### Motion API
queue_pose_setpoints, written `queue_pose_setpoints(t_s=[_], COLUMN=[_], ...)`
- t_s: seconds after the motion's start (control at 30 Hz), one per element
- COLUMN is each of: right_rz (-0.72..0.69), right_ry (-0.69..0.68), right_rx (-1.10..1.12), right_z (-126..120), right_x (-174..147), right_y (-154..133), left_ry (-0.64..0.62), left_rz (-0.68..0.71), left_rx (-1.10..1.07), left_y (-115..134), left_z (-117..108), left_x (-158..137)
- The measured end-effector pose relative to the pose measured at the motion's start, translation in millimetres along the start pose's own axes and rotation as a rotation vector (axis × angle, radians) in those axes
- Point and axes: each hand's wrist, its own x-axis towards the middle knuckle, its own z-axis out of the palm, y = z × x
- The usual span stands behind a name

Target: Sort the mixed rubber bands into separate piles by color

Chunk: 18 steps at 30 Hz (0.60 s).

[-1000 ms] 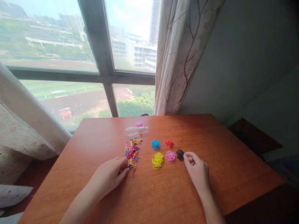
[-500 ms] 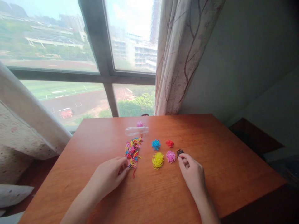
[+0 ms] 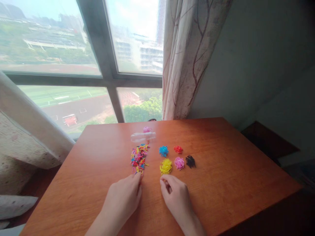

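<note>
My left hand (image 3: 124, 195) is closed in a pinch at the near end of a mixed heap of small coloured rubber bands (image 3: 139, 156); a bit of red shows at its fingertips. My right hand (image 3: 176, 192) has thumb and finger pressed together just below the yellow rubber bands (image 3: 165, 166); whatever it may hold is hidden. Around it are sorted piles: blue rubber bands (image 3: 163, 151), red rubber bands (image 3: 178, 149), pink rubber bands (image 3: 179, 163) and black rubber bands (image 3: 190, 161).
A clear plastic container (image 3: 143, 136) lies on its side behind the mixed heap, with a pink object (image 3: 147, 129) just beyond it. The wooden table (image 3: 236, 173) stands against a window (image 3: 135, 46) with a patterned curtain (image 3: 180, 65).
My right hand has left the black pile and moved left to below the yellow pile. My left hand has shifted right and nearer along the heap's front end.
</note>
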Motion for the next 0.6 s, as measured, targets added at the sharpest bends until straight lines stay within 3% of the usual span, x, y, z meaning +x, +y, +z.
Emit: queue_pose_setpoints(t_s=[0.6], right_rz=[-0.094], right_ry=[-0.018], right_rx=[-0.097], right_z=[-2], right_x=[-15], right_y=[-8], left_ry=[0.026], left_rz=[0.111], left_rx=[-0.007], left_y=[-5], left_z=[12], left_x=[3])
